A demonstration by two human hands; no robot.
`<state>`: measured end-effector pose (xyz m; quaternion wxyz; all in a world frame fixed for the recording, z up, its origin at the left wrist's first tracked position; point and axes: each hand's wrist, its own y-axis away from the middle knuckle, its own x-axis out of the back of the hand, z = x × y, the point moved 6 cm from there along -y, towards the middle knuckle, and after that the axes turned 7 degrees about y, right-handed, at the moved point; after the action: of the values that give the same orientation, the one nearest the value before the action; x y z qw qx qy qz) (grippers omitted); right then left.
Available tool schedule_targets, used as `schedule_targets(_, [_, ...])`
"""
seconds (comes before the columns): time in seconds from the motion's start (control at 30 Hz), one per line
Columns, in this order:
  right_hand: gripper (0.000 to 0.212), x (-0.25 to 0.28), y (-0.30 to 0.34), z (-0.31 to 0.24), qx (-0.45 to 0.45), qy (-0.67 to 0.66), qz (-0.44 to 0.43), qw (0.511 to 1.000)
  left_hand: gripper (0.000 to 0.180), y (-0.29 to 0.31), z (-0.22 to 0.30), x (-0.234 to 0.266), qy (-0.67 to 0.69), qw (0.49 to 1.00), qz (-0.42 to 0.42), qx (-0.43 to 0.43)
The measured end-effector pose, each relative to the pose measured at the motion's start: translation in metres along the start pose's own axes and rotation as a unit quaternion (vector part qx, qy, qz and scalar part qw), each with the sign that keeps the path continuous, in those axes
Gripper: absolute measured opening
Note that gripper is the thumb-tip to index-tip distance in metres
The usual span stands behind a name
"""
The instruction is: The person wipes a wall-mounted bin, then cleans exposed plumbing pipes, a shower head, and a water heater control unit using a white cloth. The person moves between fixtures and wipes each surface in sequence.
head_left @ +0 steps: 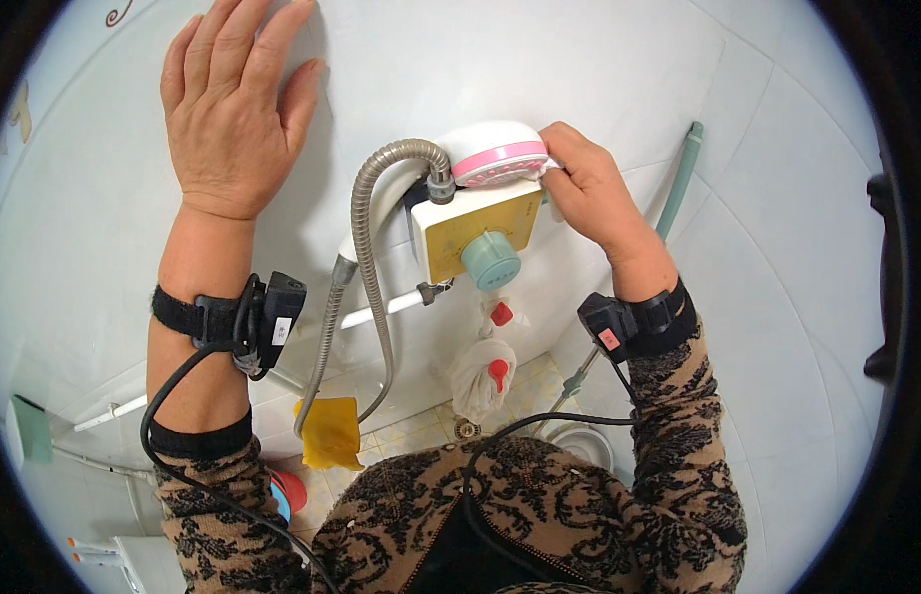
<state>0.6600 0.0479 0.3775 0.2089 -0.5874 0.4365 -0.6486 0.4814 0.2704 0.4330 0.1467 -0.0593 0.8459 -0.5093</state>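
Observation:
My left hand (233, 109) lies against the pale tiled wall, fingers stretched out and holding nothing. My right hand (589, 183) is closed at the right side of a wall-mounted white box (478, 233) with a yellow front and a teal knob (491, 260). A bit of something white shows at its fingertips; what it is I cannot make out. Right beside those fingers, a white shower head (495, 148) with a pink band rests at the top of the box, its holed face tilted down. A ribbed metal hose (364, 213) arches up beside the shower head and loops down to the left.
Below the box are a white pipe (381, 310), a red tap handle (500, 314) and a white bag-like bundle (483, 381). A yellow cloth (330, 434) hangs lower left. A teal pole (682, 178) leans at right. Black cables (539, 424) run from my wrist straps.

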Motion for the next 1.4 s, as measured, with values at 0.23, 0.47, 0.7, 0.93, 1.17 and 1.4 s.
schedule_targets(0.23, [0.021, -0.001, 0.005, 0.003, 0.004, -0.006, 0.022, 1.0, 0.041, -0.006, 0.002, 0.0, 0.02, 1.0, 0.006, -0.002])
schedule_targets(0.47, [0.03, -0.01, 0.005, 0.008, 0.034, 0.032, 0.072, 0.996, 0.044, -0.037, 0.061, 0.003, 0.291, 0.946, -0.134, -0.037])
schedule_targets(0.7, [0.024, -0.017, 0.005, 0.019, -0.015, -0.001, 0.067, 0.998, 0.031, -0.055, 0.129, -0.05, 0.277, 0.87, -0.395, -0.106])
schedule_targets(0.93, [0.024, -0.02, 0.007, 0.026, -0.021, 0.012, 0.074, 0.997, 0.03, -0.096, 0.086, -0.04, 0.322, 0.901, -0.292, -0.025])
schedule_targets(1.17, [0.025, -0.022, 0.011, 0.037, -0.064, -0.037, 0.009, 0.997, 0.049, -0.104, -0.001, -0.034, 0.425, 0.849, -0.29, 0.116])
schedule_targets(1.4, [0.027, -0.012, -0.002, -0.008, 0.085, 0.025, 0.011, 0.996, 0.049, -0.082, -0.036, -0.029, 0.497, 0.826, -0.238, 0.119])
